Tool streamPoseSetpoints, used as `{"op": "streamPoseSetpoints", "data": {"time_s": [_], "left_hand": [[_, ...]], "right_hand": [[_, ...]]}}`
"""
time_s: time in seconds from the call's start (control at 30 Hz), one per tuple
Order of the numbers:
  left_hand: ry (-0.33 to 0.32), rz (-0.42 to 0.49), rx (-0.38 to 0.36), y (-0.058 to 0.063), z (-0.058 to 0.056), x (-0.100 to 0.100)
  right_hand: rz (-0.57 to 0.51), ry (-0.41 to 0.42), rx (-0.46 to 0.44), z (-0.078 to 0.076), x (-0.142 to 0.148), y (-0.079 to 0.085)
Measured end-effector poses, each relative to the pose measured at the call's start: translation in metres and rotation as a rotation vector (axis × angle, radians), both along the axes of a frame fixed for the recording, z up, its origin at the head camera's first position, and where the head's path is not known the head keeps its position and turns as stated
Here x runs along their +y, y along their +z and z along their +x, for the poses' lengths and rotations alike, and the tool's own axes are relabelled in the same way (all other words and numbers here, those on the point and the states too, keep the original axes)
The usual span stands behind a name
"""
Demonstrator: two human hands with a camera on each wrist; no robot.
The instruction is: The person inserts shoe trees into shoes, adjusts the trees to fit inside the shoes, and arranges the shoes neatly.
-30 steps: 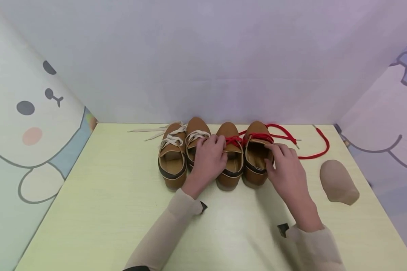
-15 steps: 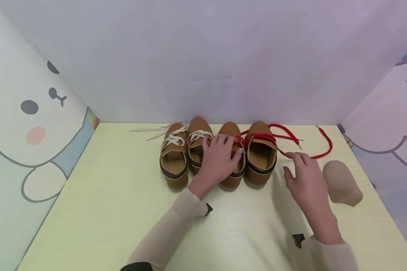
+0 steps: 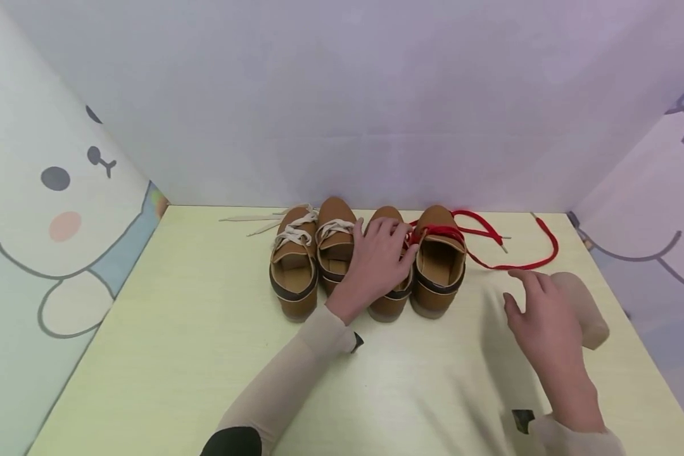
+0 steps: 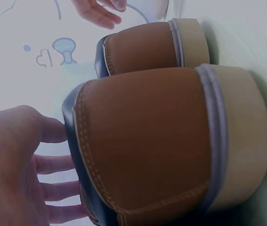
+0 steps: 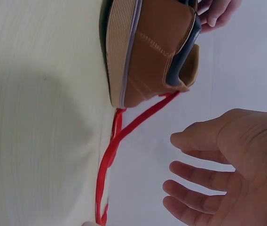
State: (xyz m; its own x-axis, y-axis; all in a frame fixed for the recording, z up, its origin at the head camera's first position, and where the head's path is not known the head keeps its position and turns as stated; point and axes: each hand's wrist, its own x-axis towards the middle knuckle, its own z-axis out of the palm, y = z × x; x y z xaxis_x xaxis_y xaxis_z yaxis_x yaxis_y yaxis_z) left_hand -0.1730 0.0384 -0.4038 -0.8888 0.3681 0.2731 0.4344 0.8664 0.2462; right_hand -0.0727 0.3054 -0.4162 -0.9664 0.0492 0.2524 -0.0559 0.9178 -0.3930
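Several brown shoes stand in a row at the table's back, toes away from me. The two on the left, the outer one (image 3: pixel 295 309) and its neighbour (image 3: pixel 334 210), have white laces. The third (image 3: pixel 389 309) and fourth (image 3: pixel 432 301) have red laces. My left hand (image 3: pixel 379 258) lies over the third shoe, fingers extended and spread; in the left wrist view they reach past the collar of the near shoe (image 4: pixel 143 136). To the right, my right hand (image 3: pixel 550 326) hovers above the table with loosely bent fingers, holding nothing. It partly covers a rounded beige piece (image 3: pixel 588 310).
A red lace (image 3: pixel 553 244) trails from the fourth shoe across the table (image 3: pixel 165 354) to the right. White lace ends (image 3: pixel 245 219) stretch left from the outer shoe. A pale cloth wall (image 3: pixel 342 114) rises behind the row.
My right hand has left the fourth shoe's collar and moved right, to the beige piece. The left hand has shifted slightly right, from between the middle shoes onto the third shoe.
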Motion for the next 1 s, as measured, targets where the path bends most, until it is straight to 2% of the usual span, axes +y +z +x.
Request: {"op": "streamPoseSetpoints", "data": {"time_s": [0.33,0.6,0.87,1.0], "left_hand": [[-0.044,-0.019,-0.058,0.002,-0.009,0.011],[-0.101,-0.056,-0.029,-0.001,-0.018,0.018],[-0.161,-0.066,-0.101,-0.004,-0.026,0.020],[-0.186,-0.066,-0.142,-0.007,-0.030,0.022]], "right_hand": [[0.042,-0.033,0.081,0.006,0.017,-0.005],[0.052,-0.102,-0.019,0.010,0.035,-0.005],[0.100,-0.106,-0.006,0.010,0.054,-0.010],[0.106,-0.124,-0.058,0.011,0.060,-0.011]]}}
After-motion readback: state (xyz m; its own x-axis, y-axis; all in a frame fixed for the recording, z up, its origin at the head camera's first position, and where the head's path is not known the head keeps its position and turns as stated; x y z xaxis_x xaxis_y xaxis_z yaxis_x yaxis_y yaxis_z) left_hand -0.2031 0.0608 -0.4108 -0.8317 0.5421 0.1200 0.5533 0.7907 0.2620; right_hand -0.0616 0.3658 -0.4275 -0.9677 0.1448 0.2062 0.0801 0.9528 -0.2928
